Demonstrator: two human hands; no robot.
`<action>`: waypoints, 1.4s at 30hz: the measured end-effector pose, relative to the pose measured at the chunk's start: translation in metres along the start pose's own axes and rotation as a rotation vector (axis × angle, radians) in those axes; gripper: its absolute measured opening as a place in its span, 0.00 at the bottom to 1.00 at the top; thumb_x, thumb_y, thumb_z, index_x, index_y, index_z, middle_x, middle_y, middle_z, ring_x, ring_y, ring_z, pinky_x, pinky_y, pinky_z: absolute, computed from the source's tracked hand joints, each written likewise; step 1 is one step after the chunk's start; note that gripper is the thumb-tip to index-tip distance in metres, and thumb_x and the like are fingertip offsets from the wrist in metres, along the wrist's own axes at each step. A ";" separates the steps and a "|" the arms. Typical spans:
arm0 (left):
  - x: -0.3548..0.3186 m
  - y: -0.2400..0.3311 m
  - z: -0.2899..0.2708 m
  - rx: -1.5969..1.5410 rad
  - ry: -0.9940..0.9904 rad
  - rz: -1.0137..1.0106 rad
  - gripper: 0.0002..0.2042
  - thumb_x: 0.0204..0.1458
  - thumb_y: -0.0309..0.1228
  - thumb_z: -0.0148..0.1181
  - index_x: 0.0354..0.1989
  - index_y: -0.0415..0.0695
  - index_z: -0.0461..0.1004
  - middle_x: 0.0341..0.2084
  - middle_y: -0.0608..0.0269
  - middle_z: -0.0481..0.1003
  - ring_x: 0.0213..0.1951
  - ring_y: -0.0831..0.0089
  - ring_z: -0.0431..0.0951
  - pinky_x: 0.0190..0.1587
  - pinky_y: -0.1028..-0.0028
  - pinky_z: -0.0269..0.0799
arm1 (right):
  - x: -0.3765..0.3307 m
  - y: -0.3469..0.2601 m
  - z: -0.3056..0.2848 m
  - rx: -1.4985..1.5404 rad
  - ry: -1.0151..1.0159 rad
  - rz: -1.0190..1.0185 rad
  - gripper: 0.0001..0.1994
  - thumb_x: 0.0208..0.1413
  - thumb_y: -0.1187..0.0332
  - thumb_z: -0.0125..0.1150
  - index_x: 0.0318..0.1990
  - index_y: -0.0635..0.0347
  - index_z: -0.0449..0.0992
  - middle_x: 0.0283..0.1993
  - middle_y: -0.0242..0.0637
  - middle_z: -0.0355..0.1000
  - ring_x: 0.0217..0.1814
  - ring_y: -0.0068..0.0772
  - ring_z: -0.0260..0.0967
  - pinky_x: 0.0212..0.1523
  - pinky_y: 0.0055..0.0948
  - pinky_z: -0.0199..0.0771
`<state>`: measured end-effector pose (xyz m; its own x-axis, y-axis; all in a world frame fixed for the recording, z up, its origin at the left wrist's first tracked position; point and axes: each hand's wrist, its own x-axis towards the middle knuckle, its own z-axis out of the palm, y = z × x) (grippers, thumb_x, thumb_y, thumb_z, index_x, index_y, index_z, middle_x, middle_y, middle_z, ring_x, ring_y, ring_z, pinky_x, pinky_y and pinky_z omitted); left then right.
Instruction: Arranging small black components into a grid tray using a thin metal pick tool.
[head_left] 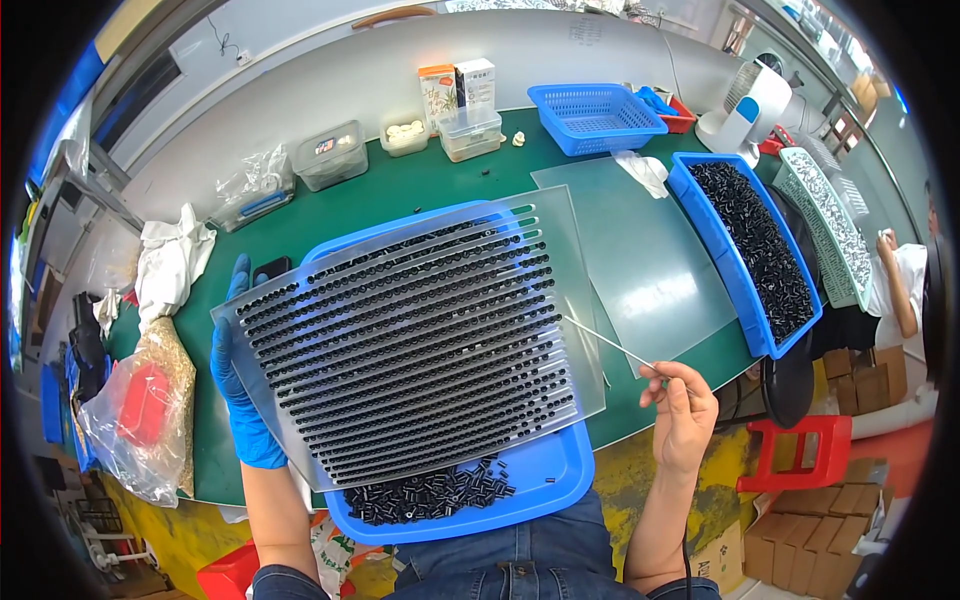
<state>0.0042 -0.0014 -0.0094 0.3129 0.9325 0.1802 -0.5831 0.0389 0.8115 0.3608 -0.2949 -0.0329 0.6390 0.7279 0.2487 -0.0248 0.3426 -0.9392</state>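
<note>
My left hand, in a blue glove, grips the left edge of a clear slotted plate. Rows of small black cylindrical pieces fill most of its slots; toward the lower right the rows are sparser. The plate is tilted above a blue tray, whose near end holds a pile of loose black pieces. Bare, my right hand pinches a thin metal rod between thumb and fingers. The rod's tip meets the right end of the rows; whether it touches a piece I cannot tell.
A clear sheet lies on the green table. To the right stands a long blue bin of black pieces, beside a pale green basket. A blue basket and plastic boxes line the back. Another person's arm shows at far right.
</note>
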 end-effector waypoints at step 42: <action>0.004 -0.002 -0.003 0.000 -0.058 -0.013 0.38 0.55 0.48 0.58 0.69 0.38 0.56 0.65 0.53 0.63 0.65 0.64 0.65 0.70 0.59 0.58 | -0.021 -0.006 0.051 -0.187 -0.226 -0.081 0.10 0.63 0.75 0.55 0.47 0.70 0.78 0.45 0.46 0.79 0.40 0.28 0.71 0.37 0.24 0.74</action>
<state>0.0046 0.0030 -0.0121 0.3634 0.9097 0.2009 -0.5783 0.0512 0.8142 0.3083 -0.2816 -0.0199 0.4449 0.8237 0.3515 0.1750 0.3049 -0.9362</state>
